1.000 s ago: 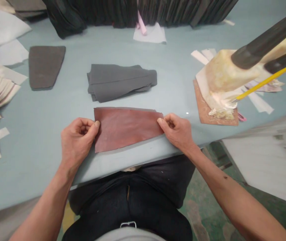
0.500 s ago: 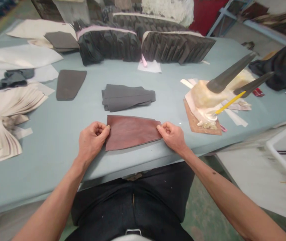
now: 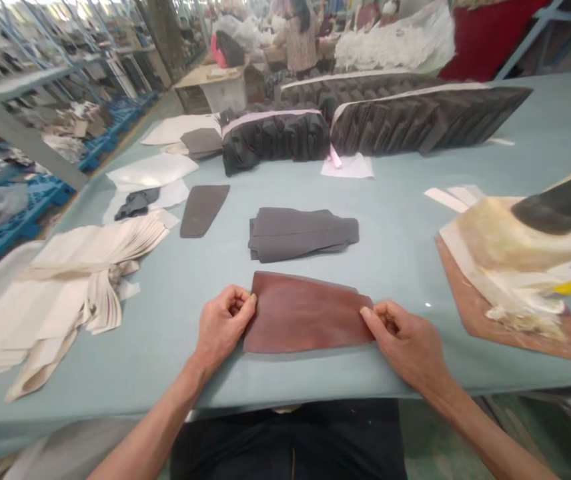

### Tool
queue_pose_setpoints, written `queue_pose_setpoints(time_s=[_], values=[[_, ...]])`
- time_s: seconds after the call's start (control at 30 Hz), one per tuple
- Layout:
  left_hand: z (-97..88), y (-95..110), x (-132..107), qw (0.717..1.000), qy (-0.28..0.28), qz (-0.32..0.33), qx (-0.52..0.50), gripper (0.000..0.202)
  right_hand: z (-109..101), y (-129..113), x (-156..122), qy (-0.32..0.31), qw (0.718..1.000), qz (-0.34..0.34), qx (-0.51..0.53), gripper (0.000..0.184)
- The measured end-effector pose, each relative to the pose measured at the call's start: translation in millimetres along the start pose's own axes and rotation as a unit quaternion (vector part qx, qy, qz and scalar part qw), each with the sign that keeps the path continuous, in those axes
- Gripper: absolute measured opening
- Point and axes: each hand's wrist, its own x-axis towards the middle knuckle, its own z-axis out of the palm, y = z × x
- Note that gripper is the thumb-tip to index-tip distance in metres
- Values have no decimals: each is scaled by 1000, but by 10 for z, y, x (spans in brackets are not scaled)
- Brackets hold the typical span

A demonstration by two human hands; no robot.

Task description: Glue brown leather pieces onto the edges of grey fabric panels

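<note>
A reddish-brown leather piece [image 3: 310, 315], wider at its left end, lies near the table's front edge. My left hand [image 3: 224, 325] pinches its left edge between thumb and fingers. At the narrower right end, my right hand [image 3: 408, 339] grips the edge the same way. A thin grey layer shows along the far edge, under the leather. Just beyond it lies a small stack of dark grey cut pieces [image 3: 305, 233], touched by neither hand. One separate dark grey panel [image 3: 204, 211] rests farther left.
Bundled cream strips [image 3: 80, 280] spread over the left of the blue-green table [image 3: 395, 207]. Rows of dark cut pieces [image 3: 415, 120] stand along the back. At right, a yellowish glue-crusted block [image 3: 505, 233] sits on a brown board [image 3: 465, 293]. A person [image 3: 300, 40] is in the background.
The camera view has tilted up and shifted left, so more of the background shows. Both hands keep their pinch on the leather piece, which stays nearly in place on the table.
</note>
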Motion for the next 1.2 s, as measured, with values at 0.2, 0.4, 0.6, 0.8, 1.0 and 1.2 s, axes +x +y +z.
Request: queue_pose_setpoints(time_s=[0.2,0.4,0.6,0.8,1.0,1.2], values=[[-3,20,-24,1000,-3,-21,8,32,-28,-18,6,34,993,-97,-62,67],[-9,35,-20,1000,-1,-23,6,29,-63,-99,51,43,987,-125,-87,66],[-29,46,-15,999,5,-32,6,28,-71,-97,45,43,988,-118,-84,66],[-29,83,-23,999,20,-33,-4,27,-68,-72,29,35,991,-108,-66,66],[-15,101,-5,999,26,-37,-1,29,-76,-52,19,33,992,-104,-63,66],[-9,132,-9,999,27,-45,5,28,-92,-52,17,30,992,-107,-66,64]])
